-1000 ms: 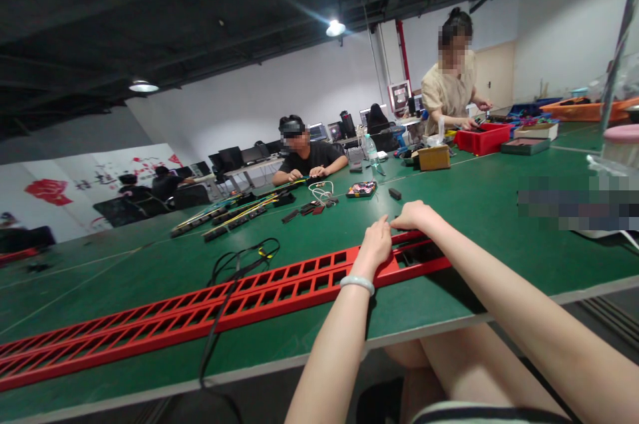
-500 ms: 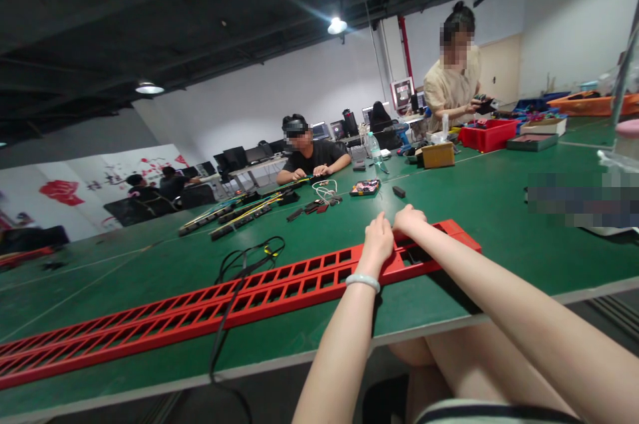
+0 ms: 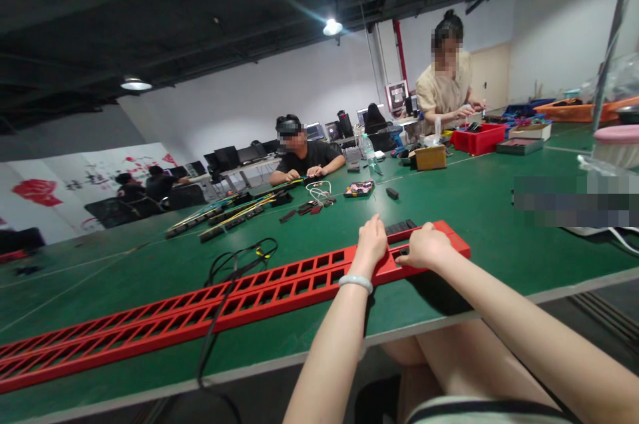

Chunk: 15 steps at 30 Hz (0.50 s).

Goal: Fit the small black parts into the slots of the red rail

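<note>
A long red slotted frame point(image 3: 294, 275) with two rows of openings lies across the near side of the table. My left hand point(image 3: 372, 244) is closed over the frame close to its right end, with the fingers reaching past the far edge. My right hand point(image 3: 428, 247) is closed, with curled fingers pointing down at a larger opening in the frame's end. Its fingertips are partly hidden, so what they pinch cannot be made out. A black ribbed strip point(image 3: 401, 227) shows along the frame's far edge between my hands.
A black cable point(image 3: 218, 307) crosses the frame and hangs over the table edge. Beyond lie a small black block point(image 3: 392, 194), a tray of small parts point(image 3: 359, 189) and a bottle point(image 3: 369, 151). Two people work across the table, one near a red bin point(image 3: 478, 139).
My right hand has moved from the frame's far edge nearer and right, onto the end opening. The black ribbed strip has come into view. My left hand stays on the frame.
</note>
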Tool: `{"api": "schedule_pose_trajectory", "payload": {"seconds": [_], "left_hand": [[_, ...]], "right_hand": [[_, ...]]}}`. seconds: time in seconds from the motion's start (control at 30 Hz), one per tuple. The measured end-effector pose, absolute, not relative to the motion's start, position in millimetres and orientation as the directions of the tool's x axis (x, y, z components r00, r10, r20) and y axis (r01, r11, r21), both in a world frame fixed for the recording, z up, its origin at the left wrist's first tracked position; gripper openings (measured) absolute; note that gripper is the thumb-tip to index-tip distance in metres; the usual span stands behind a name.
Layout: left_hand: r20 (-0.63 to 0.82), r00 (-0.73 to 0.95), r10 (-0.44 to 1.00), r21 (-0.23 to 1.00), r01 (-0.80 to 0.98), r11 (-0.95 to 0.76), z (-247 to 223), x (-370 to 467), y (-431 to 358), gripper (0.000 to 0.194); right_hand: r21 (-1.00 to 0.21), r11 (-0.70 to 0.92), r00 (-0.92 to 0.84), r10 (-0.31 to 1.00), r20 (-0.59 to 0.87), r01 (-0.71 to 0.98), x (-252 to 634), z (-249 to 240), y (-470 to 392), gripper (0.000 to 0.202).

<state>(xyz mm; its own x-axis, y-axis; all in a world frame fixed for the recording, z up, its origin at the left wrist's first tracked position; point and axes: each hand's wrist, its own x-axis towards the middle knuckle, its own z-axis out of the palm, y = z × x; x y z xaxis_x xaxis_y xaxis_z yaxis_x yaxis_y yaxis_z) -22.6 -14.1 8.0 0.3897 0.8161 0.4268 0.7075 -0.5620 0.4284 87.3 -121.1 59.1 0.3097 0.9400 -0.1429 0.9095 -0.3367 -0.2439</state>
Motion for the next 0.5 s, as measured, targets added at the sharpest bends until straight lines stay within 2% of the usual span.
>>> {"api": "schedule_pose_trajectory", "payload": {"seconds": [0.17, 0.27, 0.37, 0.5], "left_hand": [[0.426, 0.384, 0.819, 0.417, 0.72, -0.554, 7.8, -23.3, -14.6, 0.052], [0.424, 0.384, 0.82, 0.405, 0.73, -0.551, 7.9, -23.1, -14.3, 0.051], [0.422, 0.393, 0.817, 0.39, 0.735, -0.555, 7.2, -23.3, -13.7, 0.052], [0.435, 0.398, 0.808, 0.376, 0.735, -0.565, 4.4, -24.3, -11.9, 0.053]], "right_hand": [[-0.252, -0.503, 0.455, 0.861, -0.227, 0.827, 79.6, 48.2, -101.4, 0.09], [-0.252, -0.581, 0.54, 0.813, -0.217, 0.774, 77.2, 39.2, -91.6, 0.088], [-0.266, -0.593, 0.564, 0.805, -0.184, 0.76, 75.6, 33.4, -87.7, 0.081], [-0.261, -0.572, 0.558, 0.819, -0.132, 0.778, 73.7, 29.5, -87.4, 0.082]]}}
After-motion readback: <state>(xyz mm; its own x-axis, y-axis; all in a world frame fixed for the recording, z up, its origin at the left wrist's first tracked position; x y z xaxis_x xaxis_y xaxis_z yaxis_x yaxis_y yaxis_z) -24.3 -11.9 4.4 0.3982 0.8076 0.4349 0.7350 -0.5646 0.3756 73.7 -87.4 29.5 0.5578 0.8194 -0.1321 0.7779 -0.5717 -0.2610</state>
